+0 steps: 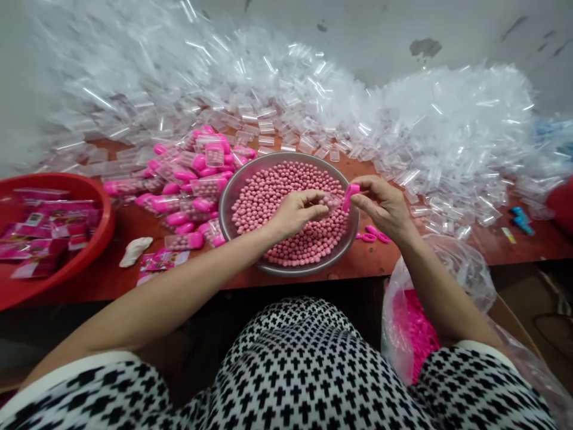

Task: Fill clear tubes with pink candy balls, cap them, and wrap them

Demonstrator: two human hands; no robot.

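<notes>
Above a metal bowl (286, 270) full of round pink candy balls (277, 185), my two hands meet. My left hand (298, 212) is closed on a clear plastic tube (331, 202) with pink balls showing inside. Between the thumb and fingers of my right hand (380, 206) is a bright pink cap (350, 196), at the open end of the tube. Whether cap and tube touch I cannot tell. On the table by the bowl's right rim lie a few pink ring-shaped pieces (376, 234).
Filled pink-capped tubes (192, 179) are heaped left of the bowl. A red basin (105, 221) with pink packets (54, 224) stands far left. Loose clear tubes (268, 77) pile along the wall. A plastic bag (396, 322) of pink pieces (418, 340) hangs at the table's front right.
</notes>
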